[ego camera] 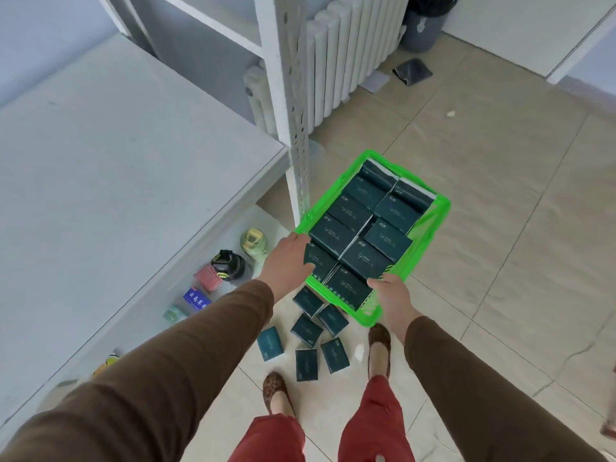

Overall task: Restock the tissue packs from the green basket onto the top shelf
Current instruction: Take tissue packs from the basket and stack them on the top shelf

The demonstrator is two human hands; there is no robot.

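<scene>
A bright green basket [430, 225] full of dark teal tissue packs [366, 258] is held in the air above the floor, right of the shelf post. My left hand [288, 261] grips its near left rim. My right hand [393, 295] grips its near right corner. Several more tissue packs [306, 363] lie scattered on the tiled floor below the basket, by my feet. The wide white top shelf [116, 168] spreads to the left with nothing on it.
A perforated white upright post [293, 121] stands just left of the basket. The lower shelf holds bottles [253, 243] and small boxes [196, 298]. A white radiator [343, 58] and a grey bin [423, 28] stand at the back.
</scene>
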